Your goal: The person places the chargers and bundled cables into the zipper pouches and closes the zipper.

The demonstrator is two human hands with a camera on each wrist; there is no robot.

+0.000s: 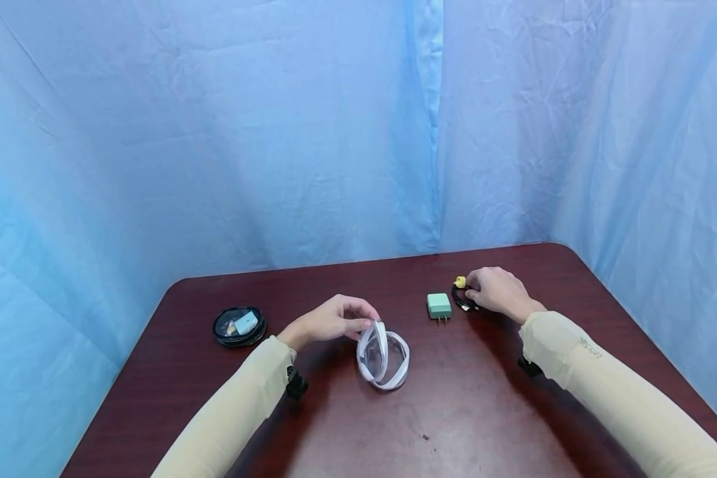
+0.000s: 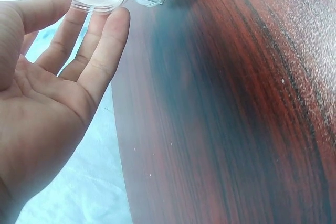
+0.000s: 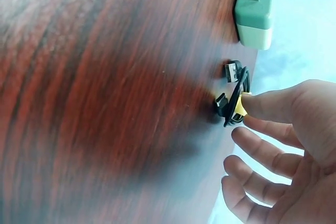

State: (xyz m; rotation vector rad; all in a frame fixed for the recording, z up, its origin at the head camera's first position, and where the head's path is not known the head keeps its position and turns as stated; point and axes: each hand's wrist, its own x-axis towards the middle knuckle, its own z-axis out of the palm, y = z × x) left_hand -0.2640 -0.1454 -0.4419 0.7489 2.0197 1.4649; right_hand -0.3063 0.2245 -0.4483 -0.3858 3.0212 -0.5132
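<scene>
Blue curtains [image 1: 311, 146] behind and to both sides of a dark red-brown table [image 1: 472, 411], rounded at its far corners. Toward the table's left edge, a round black case [image 1: 239, 326], pale and yellowish contents showing through its clear top. Around mid-table, well short of the far edge, a clear white-rimmed case [image 1: 384, 358], lid raised from its base. Left hand [image 1: 332, 321] on that case, thumb and fingertips clamped on the rim. Toward the far right corner, right hand [image 1: 500, 290] with thumb and forefinger together on a small coiled black cable [image 3: 237, 94], pinched at its yellow piece [image 1: 460, 282]; other fingers apart, loosely bent. Cable raised or resting on the table: cannot tell. Just beside the cable, on the side toward the left edge, a green charger [image 1: 439, 305], prongs toward the near edge, untouched.

Looks like an early stage, by judgement. Done: white-rimmed case unfastened and held with its lid up, cable in the fingers. Not done: cable and charger both outside that case, lid not yet down. Appears finished already, as a guess: the filled black case, apart from both hands.
</scene>
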